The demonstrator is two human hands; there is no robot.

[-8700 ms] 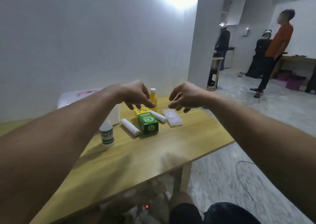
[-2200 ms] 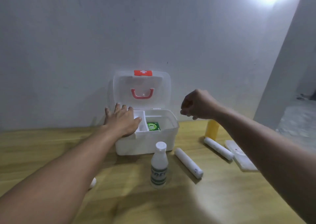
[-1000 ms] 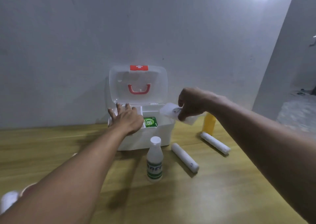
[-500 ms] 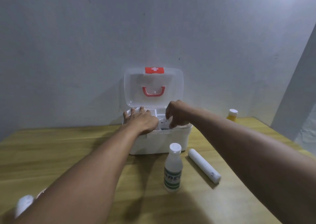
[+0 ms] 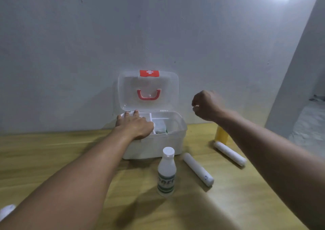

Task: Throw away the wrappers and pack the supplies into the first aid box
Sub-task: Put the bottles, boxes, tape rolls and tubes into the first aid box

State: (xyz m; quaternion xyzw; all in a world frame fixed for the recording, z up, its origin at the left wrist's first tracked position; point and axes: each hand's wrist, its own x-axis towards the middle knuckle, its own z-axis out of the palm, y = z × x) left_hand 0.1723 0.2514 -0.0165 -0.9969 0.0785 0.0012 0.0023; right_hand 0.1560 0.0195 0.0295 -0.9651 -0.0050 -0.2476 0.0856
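Note:
The white first aid box (image 5: 175,142) stands open against the wall, its clear lid (image 5: 148,91) upright with a red handle. A flat clear pack (image 5: 160,125) lies inside on top of a green box. My left hand (image 5: 135,124) rests flat on the box's left inner tray. My right hand (image 5: 205,105) hovers in the air to the right of the box, fingers curled, holding nothing. A white bottle with green print (image 5: 166,171) stands in front of the box. Two white rolls (image 5: 197,169) (image 5: 229,153) lie on the table (image 5: 52,159). A yellow bottle (image 5: 220,135) stands behind my right forearm.
The grey wall runs right behind the box. A white rounded object (image 5: 6,211) shows at the table's near left edge. At right the wall corner opens onto a concrete floor (image 5: 309,124).
My right hand put the flat clear pack into the box, let go of it, and has drawn back up and to the right. My left hand has stayed on the box.

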